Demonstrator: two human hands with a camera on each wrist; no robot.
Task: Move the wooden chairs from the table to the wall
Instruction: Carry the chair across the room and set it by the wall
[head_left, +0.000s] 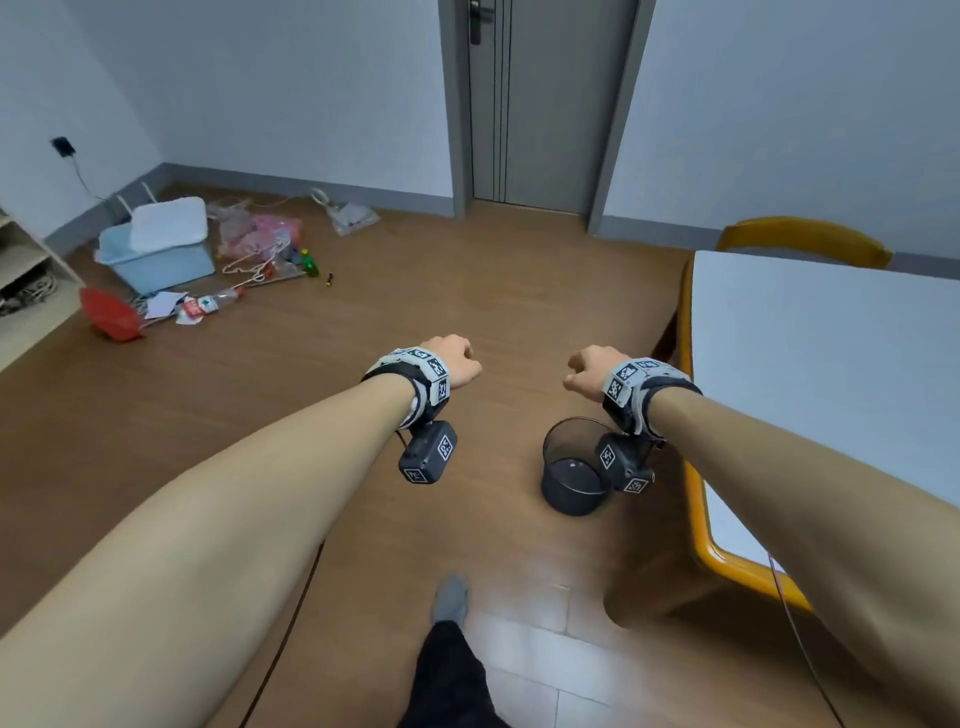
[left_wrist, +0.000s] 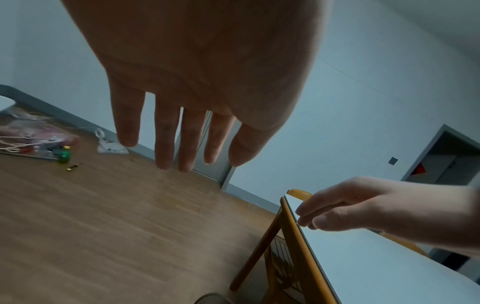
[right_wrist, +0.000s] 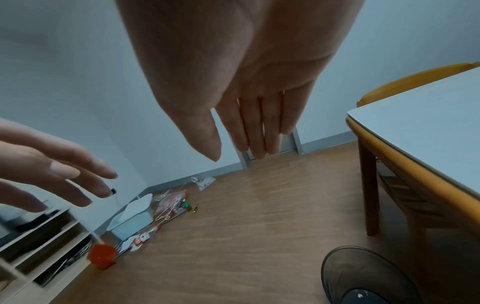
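Observation:
A wooden chair (head_left: 802, 240) shows only its curved yellow-brown backrest behind the far side of the white-topped table (head_left: 831, 364); its backrest (right_wrist: 415, 80) also rises behind the table in the right wrist view. My left hand (head_left: 457, 358) and right hand (head_left: 584, 371) hang in the air over the wood floor, left of the table, both holding nothing. The left hand (left_wrist: 182, 144) has straight fingers, as does the right hand (right_wrist: 249, 133). Neither touches the chair or the table.
A dark mesh wastebasket (head_left: 576, 467) stands on the floor by the table's near corner. A blue bin (head_left: 156, 254), a red dustpan (head_left: 111, 314), bags and bottles lie at the back left by a shelf (head_left: 31, 291). A grey door (head_left: 540, 104) is straight ahead.

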